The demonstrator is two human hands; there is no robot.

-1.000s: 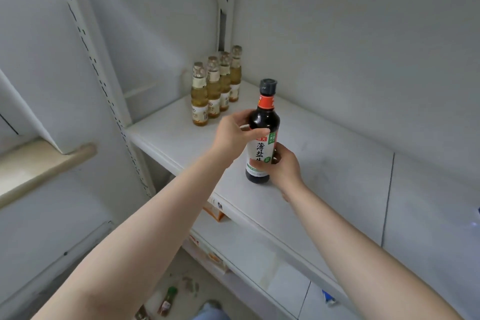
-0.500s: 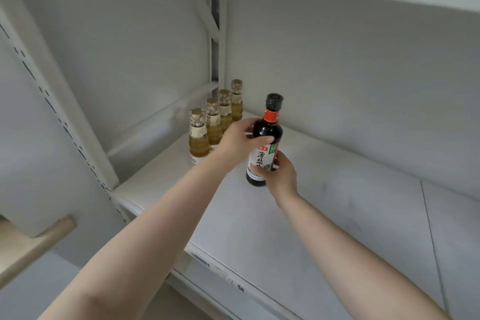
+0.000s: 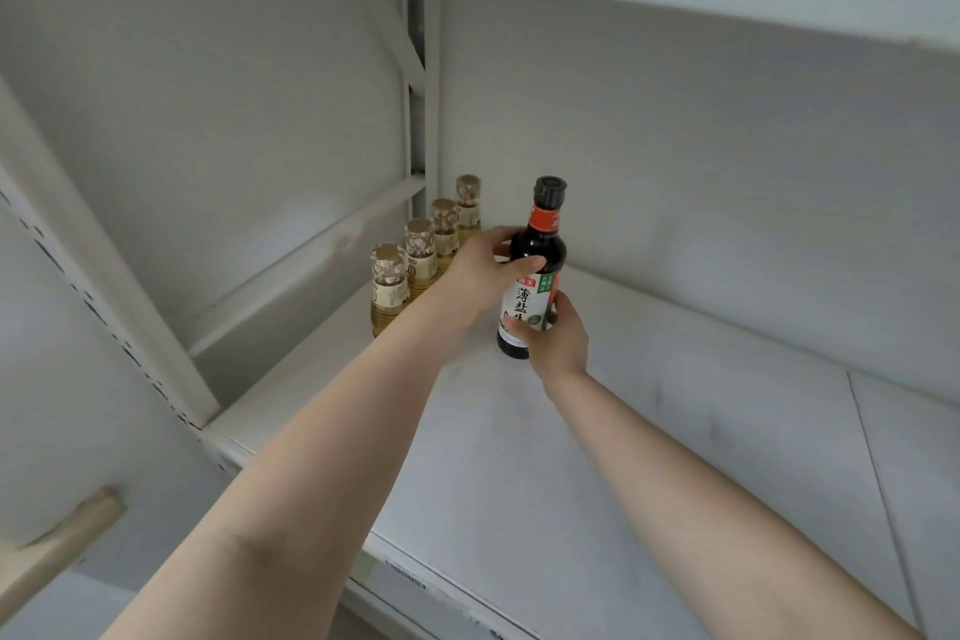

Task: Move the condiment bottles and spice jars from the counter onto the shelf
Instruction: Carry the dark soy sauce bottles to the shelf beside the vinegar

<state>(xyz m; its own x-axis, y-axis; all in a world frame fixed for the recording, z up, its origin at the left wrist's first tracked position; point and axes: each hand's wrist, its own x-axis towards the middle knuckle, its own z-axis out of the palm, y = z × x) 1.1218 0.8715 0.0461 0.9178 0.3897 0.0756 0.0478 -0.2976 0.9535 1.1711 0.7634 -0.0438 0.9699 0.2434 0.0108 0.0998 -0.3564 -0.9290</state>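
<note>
setting: pale grey metal shelving, back panel and perforated upright, with a second board overhead; the shelf [image 3: 649, 431] is the carrying surface, its front edge nearest the viewer.

item 1, near: two bare forearms reaching in over the front edge, left one from the lower left, right one from the lower right.

item 2, mid-shelf: dark soy sauce bottle [image 3: 532, 276], black cap, red neck band, white label with green patch. upright, long axis vertical, base at or just on the board; contact with the board cannot be told for certain.

item 3: right hand [image 3: 556, 340], fingers closed round the lower body of the bottle, from the front right side.

item 4: left hand [image 3: 480, 273], wrapped on the shoulder of the bottle from the left, thumb across the front glass. both hands clamped on the one bottle.

item 5, far, back left corner: row of four amber bottles [image 3: 418, 260] with gold caps, running front to back along the left side.

relation for the coming move: the row lies just left and behind the bottle, the left hand between them. judgement: placing step nearly done; release straight up and back, left hand minding the row.
</note>
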